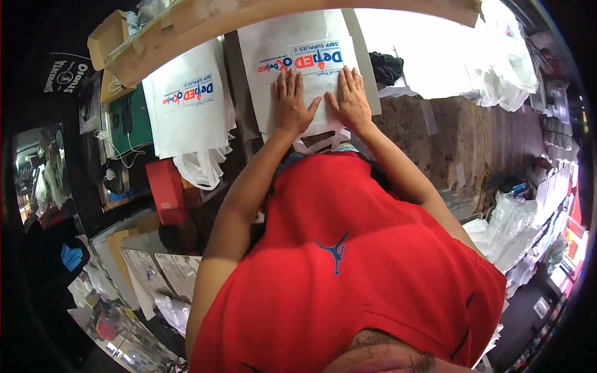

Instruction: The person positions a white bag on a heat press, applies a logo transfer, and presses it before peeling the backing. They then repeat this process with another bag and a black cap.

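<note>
A white bag (267,46) with blue and red "DepED" printing lies on a flat grey-brown board (367,46), its handles (320,144) toward my body. My left hand (291,102) rests flat on the bag's left part, at the lower edge of the print, fingers spread. My right hand (352,99) lies flat on its right part, fingers stretched out. Both thumbs point inward, and neither hand grasps anything. To the left, another printed white bag (180,124) hangs over an edge, with loose white handles (205,168) below it.
A curved brown beam (249,18) crosses above the work. A red box (165,193) and an open cardboard box (112,40) stand left. Dark cloth (387,68) sits right of the board, near a worn brown surface (429,140). White plastic bags (507,68) bunch at upper right.
</note>
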A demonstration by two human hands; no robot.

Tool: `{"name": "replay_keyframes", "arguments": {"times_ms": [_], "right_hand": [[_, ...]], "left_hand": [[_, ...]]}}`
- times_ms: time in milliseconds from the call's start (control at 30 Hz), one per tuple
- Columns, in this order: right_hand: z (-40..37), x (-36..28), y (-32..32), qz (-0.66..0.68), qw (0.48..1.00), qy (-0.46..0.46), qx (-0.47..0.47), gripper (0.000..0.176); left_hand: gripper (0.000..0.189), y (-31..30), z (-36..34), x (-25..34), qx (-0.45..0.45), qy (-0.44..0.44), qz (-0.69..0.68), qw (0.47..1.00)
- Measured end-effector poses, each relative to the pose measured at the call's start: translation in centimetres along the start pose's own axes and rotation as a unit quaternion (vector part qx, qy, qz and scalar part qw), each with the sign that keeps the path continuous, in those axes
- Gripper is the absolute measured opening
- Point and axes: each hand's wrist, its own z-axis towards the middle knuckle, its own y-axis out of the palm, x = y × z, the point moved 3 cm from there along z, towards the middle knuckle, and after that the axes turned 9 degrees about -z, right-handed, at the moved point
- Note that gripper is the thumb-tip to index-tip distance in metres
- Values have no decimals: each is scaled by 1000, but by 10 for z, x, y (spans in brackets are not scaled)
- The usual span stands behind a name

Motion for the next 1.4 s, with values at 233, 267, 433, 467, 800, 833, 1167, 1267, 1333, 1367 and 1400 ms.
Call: {"name": "replay_keyframes", "arguments": {"times_ms": [233, 267, 433, 467, 800, 833, 1167, 1267, 1333, 1367, 1400], "right_hand": [[0, 0, -3, -3, 1000, 2, 0, 74], [0, 0, -3, -4, 1000, 4, 2, 74], [0, 0, -3, 3, 1000, 4, -6, 73], [0, -1, -3, 2, 1000, 4, -4, 73], [6, 9, -28, 23, 997, -18, -76, 70], [7, 12, -45, 25, 988, -33, -148, 69], [112, 83, -476, -38, 980, -49, 191, 40], [126, 126, -482, -124, 972, -9, 198, 40], [126, 137, -479, -139, 971, 7, 194, 40], [126, 140, -476, -141, 971, 10, 191, 40], [125, 142, -475, -143, 971, 13, 189, 40]], "left_hand": [[82, -1, 1, 2, -4, 2, 5, 1000], [82, -2, 2, 3, -4, 4, 5, 1000], [81, -3, 1, 4, -11, 7, 11, 1000], [81, -3, 1, 4, -10, 8, 12, 1000], [78, -4, 1, 6, -2, 18, 27, 999], [77, -7, 1, 6, -9, 19, 30, 999], [75, -11, -2, 3, 0, 19, 20, 1000], [76, -10, -2, 4, -12, 21, 24, 999], [77, -9, -3, 5, -2, 21, 27, 999], [77, -8, -3, 6, -2, 25, 29, 999], [77, -8, -3, 6, -6, 22, 26, 999]]}}
